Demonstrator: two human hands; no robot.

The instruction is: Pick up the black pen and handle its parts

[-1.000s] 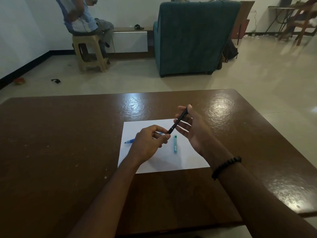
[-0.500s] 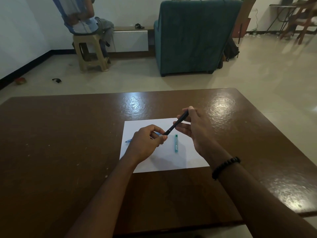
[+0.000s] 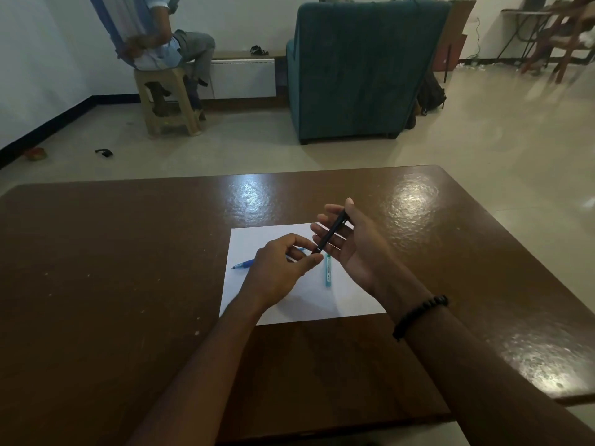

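A black pen slants above a white sheet of paper on the brown table. My right hand, palm turned up with a bead bracelet at the wrist, holds the pen's upper part between thumb and fingers. My left hand pinches the pen's lower tip with thumb and forefinger. On the paper a blue pen lies partly hidden under my left hand, and a small teal tube lies between my hands.
Beyond the table stands a teal armchair. A person sits on a beige stool at the back left. Wooden chairs stand at the far right. A small dark object lies on the floor.
Both hands stay on the black pen; they have drifted slightly, and my left thumb and forefinger have slid down to the pen's lower tip.
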